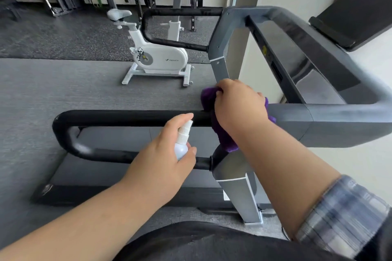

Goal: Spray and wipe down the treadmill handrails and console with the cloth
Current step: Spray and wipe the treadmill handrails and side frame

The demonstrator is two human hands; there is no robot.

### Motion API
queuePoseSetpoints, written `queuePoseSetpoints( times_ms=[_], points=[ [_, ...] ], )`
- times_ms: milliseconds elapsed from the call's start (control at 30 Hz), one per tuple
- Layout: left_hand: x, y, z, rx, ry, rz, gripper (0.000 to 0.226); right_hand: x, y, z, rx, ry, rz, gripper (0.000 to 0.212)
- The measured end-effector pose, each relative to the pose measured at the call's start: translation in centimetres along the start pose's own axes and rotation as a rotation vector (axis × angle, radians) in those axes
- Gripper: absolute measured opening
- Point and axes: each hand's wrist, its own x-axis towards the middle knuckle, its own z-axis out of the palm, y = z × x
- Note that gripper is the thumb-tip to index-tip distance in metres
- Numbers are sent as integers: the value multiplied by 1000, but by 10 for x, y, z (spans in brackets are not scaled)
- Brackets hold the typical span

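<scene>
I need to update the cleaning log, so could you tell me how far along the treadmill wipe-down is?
Nothing shows as finished. In hand: the right hand presses the purple cloth on the near handrail where it joins the grey frame, while the left hand holds the spray bottle. Left: the rest of that rail, the far handrail and the console.

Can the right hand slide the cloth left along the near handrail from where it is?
Probably yes: the right hand already holds the purple cloth on the near handrail, whose bar is bare leftwards; the left hand sits in front.
</scene>
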Motion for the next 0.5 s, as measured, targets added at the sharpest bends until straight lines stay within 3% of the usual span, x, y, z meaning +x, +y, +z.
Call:
queuePoseSetpoints(
  times_ms=[100,133,233,300,367,500],
  points=[
    [-3,2,2,-4,-2,0,57,13,-2,-6,41,-140,42,19],
    [-4,2,3,-11,-9,1,57,14,2,-8,31,-220,6,27],
    [-11,-2,2,-49,-23,4,57,18,25,-35,50,-505,-131,83],
    [-16,-6,3,-79,-28,17,57,19,42,-54,20,-622,-236,100],
    [-19,-10,4,-113,-18,4,57,17,47,-53,-43,-649,-295,104],
    [-22,-14,7,-136,41,-13,58,9,37,-21,-251,-410,-440,96]
  ],
)
